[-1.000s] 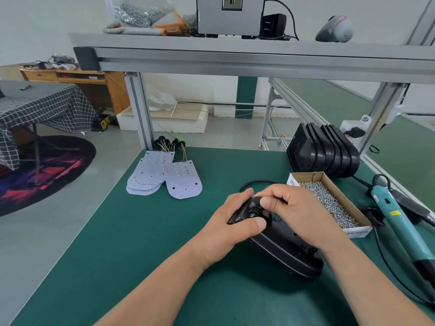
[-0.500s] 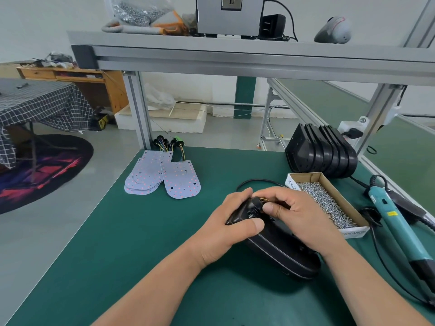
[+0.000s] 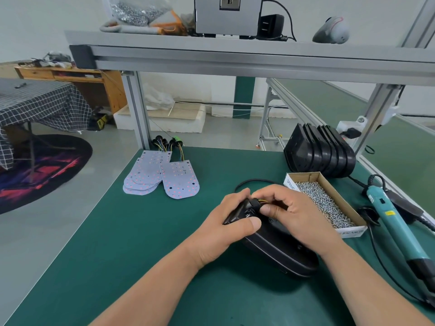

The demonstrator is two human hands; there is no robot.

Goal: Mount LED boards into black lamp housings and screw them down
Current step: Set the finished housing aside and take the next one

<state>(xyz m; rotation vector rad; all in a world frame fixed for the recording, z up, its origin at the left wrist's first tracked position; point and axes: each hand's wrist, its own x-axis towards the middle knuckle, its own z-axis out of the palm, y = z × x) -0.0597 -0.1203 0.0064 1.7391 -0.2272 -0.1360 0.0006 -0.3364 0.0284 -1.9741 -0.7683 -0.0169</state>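
Forearms reach in from the bottom edge and meet over one black lamp housing [image 3: 282, 257], which lies on the green bench mat [image 3: 131, 255] near its middle. The left hand [image 3: 221, 231] curls round the housing's narrow end with the thumb pressed on top, apparently to pin it so it cannot slide. The right hand [image 3: 301, 217] bends over that same end, thumb and forefinger pinching a black plug [image 3: 254, 204] with coloured wires. I judge it is feeding a board's lead through the neck, though any board inside is hidden under the hands. Just right of the housing sits an open cardboard box [image 3: 353, 232] of screws, and beside it lies the teal electric screwdriver [image 3: 395, 229], both handy for fastening. Farther back on the left, spare LED boards [image 3: 181, 182] lie fanned flat, wires pointing away. At the far right, empty housings [image 3: 322, 154] stand nested on edge.
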